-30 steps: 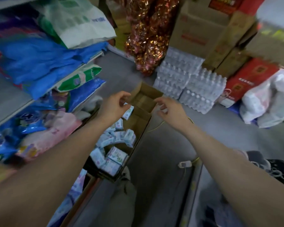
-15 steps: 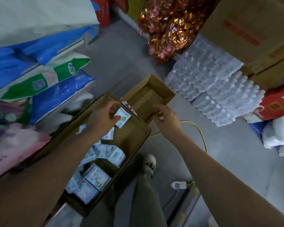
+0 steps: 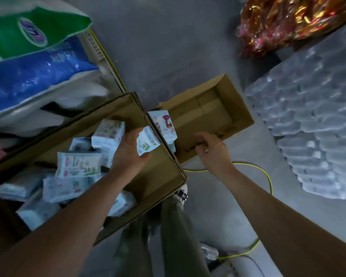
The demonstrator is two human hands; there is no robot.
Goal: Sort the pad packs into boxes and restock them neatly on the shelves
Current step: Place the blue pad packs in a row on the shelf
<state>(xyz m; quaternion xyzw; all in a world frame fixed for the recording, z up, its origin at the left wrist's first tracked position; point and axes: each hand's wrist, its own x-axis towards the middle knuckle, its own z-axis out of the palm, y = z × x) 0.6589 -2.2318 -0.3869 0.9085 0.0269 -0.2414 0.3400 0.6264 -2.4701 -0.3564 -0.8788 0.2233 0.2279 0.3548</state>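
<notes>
Cardboard box (image 3: 206, 116) rim gripped; hands (image 3: 128, 148) curled.

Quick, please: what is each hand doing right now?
Left hand: holding a pad pack.
Right hand: gripping the small box edge.

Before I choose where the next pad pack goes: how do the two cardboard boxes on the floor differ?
The large cardboard box holds a loose jumble of pad packs; the small cardboard box shows one upright pack and mostly bare bottom. The left hand holds a pack over the large box; the right hand grips the small box's near rim. Both are open-topped brown cardboard.
</notes>
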